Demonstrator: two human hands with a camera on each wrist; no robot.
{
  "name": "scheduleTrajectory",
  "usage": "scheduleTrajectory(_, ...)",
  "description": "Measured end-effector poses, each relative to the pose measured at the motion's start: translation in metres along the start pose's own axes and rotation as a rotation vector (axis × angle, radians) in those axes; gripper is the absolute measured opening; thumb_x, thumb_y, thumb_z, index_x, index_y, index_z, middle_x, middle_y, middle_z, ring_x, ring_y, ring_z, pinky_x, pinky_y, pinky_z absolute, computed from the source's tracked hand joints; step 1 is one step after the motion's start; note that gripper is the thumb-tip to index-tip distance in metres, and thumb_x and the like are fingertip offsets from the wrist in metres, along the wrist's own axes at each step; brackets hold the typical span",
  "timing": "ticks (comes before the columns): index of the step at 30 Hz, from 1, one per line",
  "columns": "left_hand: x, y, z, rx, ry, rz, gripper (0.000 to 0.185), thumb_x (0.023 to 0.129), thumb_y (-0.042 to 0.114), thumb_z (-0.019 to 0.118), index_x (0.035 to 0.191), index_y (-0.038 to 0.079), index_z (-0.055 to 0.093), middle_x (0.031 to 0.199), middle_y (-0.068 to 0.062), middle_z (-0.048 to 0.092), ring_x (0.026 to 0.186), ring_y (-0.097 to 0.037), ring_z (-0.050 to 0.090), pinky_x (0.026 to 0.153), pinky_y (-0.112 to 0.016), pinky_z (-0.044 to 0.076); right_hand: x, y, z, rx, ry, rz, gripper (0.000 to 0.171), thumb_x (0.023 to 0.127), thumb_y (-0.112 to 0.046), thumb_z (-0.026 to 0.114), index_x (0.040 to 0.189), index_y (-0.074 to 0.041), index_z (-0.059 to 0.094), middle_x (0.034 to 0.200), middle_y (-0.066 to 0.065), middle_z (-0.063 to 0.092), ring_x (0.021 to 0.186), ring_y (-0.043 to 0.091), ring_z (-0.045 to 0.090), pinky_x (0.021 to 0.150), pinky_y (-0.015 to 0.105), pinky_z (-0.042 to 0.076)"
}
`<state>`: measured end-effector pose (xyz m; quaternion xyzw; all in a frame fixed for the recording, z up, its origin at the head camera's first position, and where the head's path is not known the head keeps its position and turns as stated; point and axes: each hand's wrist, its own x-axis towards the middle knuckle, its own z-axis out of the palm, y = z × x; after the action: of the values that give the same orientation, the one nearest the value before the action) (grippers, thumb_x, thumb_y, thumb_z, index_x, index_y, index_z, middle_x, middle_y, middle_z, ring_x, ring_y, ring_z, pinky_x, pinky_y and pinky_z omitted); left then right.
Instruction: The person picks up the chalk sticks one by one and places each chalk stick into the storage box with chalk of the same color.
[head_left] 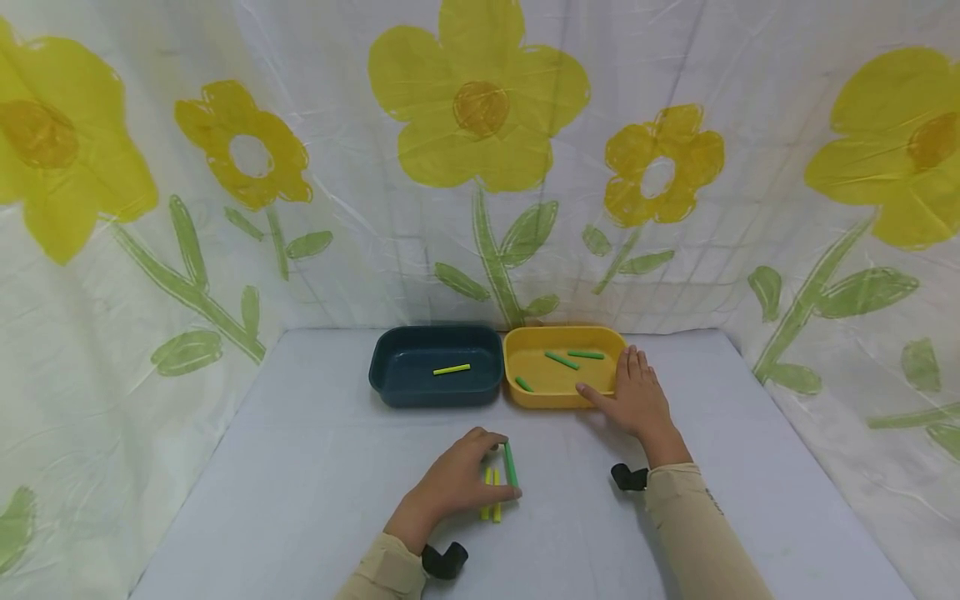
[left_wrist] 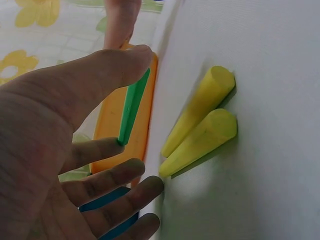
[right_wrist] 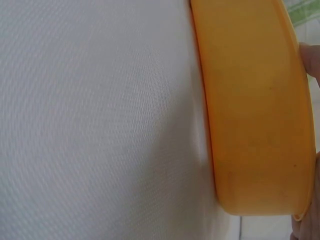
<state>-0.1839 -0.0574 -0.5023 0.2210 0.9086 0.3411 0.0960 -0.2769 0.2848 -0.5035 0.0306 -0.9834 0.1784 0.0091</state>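
A: The left hand (head_left: 450, 483) pinches a green stick (head_left: 511, 465) between thumb and forefinger, just above the table (head_left: 300, 467), beside two yellow sticks (head_left: 491, 493) lying there.

B: The grip looks light, at the stick's ends. It could slip out, or a finger could nudge the yellow pair and roll them.

A: Further right, past the blue tray (head_left: 435, 365), the right hand (head_left: 636, 396) rests with fingers spread flat against the yellow tray (head_left: 562, 365).

B: Too firm a push there might slide that tray.

A green stick (head_left: 511, 465), pinched off the table, above two yellow sticks (head_left: 491, 493).
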Motion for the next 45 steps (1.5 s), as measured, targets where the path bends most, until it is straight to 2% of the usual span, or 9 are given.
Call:
scheduleTrajectory(14, 0.006, 0.006, -0.005, -0.031, 0.007, 0.001, 0.082, 0.083, 0.056, 0.088, 0.148, 0.015, 0.060, 0.135, -0.002, 0.064, 0.128, -0.021, 0.062, 0.110, -0.048, 0.054, 0.000, 0.000, 0.000, -0.001, 0.003, -0.002, 0.130, 0.094, -0.087, 0.042, 0.163, 0.014, -0.004, 0.174, 0.034, -0.005, 0.162, 0.053, -0.002, 0.132, 0.065, 0.004)
scheduleTrajectory(21, 0.009, 0.010, -0.010, -0.069, 0.018, 0.006, 0.082, 0.082, 0.053, 0.089, 0.149, 0.015, 0.059, 0.136, -0.003, 0.064, 0.123, -0.021, 0.063, 0.106, -0.048, 0.056, -0.001, 0.000, 0.000, -0.005, -0.001, 0.002, 0.131, 0.094, -0.087, 0.042, 0.163, 0.014, -0.004, 0.174, 0.034, -0.004, 0.162, 0.053, -0.001, 0.132, 0.065, 0.004)
scheduleTrajectory(30, 0.017, 0.009, -0.012, -0.072, 0.039, 0.011, 0.083, 0.083, 0.056, 0.088, 0.150, 0.016, 0.058, 0.136, -0.002, 0.063, 0.121, -0.018, 0.063, 0.102, -0.044, 0.057, -0.001, 0.000, 0.000, -0.011, -0.006, 0.000, 0.130, 0.094, -0.087, 0.042, 0.163, 0.014, -0.004, 0.174, 0.034, -0.004, 0.163, 0.052, -0.001, 0.132, 0.065, 0.004)
scheduleTrajectory(45, 0.027, 0.016, -0.020, -0.111, 0.055, 0.065, 0.080, 0.085, 0.054, 0.087, 0.151, 0.019, 0.058, 0.136, -0.006, 0.063, 0.120, -0.020, 0.064, 0.097, -0.041, 0.058, -0.002, -0.003, -0.003, -0.004, -0.003, 0.003, 0.130, 0.095, -0.086, 0.043, 0.163, 0.013, -0.004, 0.174, 0.034, -0.004, 0.163, 0.052, -0.001, 0.132, 0.064, 0.004)
